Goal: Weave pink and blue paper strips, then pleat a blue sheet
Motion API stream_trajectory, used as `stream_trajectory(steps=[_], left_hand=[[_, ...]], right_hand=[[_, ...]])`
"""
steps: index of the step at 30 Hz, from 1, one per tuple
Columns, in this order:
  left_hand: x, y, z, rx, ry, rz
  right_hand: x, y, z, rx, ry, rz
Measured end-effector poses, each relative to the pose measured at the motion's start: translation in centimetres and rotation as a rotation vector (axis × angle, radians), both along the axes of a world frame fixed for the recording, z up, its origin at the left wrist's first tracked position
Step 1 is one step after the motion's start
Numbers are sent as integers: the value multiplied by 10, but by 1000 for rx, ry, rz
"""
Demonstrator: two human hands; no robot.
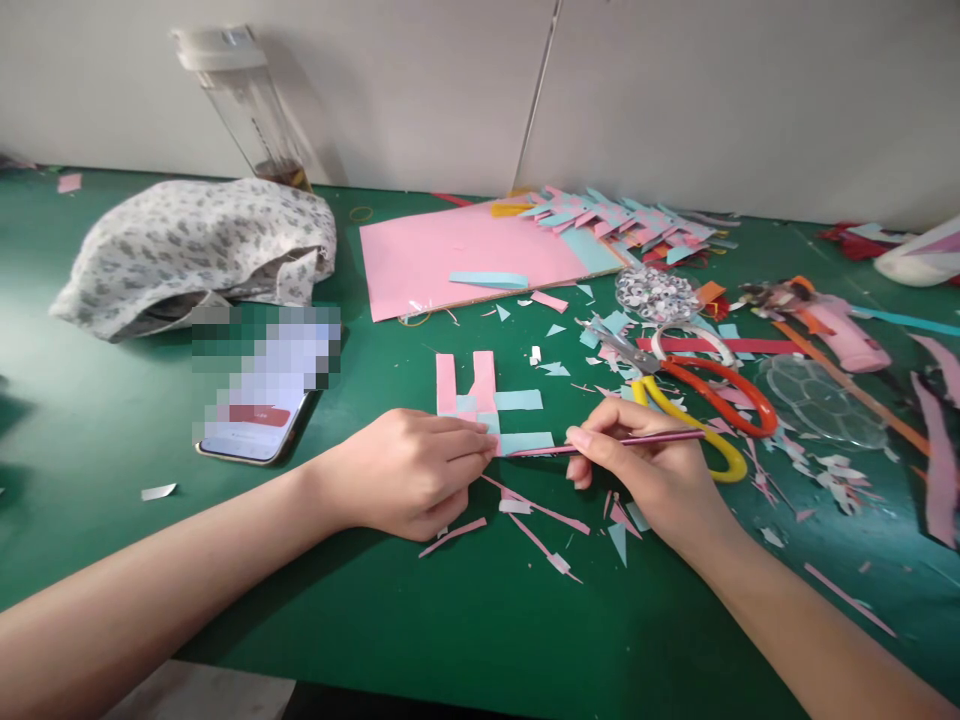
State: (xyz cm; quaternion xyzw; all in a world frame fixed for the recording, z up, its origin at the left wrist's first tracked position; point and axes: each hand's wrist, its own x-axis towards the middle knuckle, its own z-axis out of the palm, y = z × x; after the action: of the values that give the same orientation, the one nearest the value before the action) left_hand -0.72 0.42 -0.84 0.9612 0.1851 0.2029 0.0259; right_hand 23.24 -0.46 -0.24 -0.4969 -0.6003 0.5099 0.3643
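Observation:
A small weave of pink and light-blue paper strips [487, 400] lies on the green table [465, 610]. My left hand [409, 470] rests at its lower left, fingers closed and pinching the weave's lower edge. My right hand [645, 465] is closed around a thin pink stick [637, 440], held level with its tip pointing left at the weave's lower right corner. Cut paper slivers [540, 520] lie just below both hands.
Scissors with orange and yellow handles [690, 395] lie right of the weave. A pink sheet [465, 255], a heap of paper strips [630, 225], googly eyes [656, 292], a pink glue gun [840, 330], a phone [259, 400], a patterned cloth [195, 250] and a bottle [247, 100] surround them.

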Motion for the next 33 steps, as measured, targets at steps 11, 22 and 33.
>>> stream_trajectory(steps=[11,22,33], left_hand=[[-1,-1,0,1,4,-3],[-1,0,0,1,16,3],[0,0,1,-3,4,1]], right_hand=[[2,2,-1,0,-32,-48],[1,0,2,-2,-31,-174],[17,4,-3,42,-20,-221]])
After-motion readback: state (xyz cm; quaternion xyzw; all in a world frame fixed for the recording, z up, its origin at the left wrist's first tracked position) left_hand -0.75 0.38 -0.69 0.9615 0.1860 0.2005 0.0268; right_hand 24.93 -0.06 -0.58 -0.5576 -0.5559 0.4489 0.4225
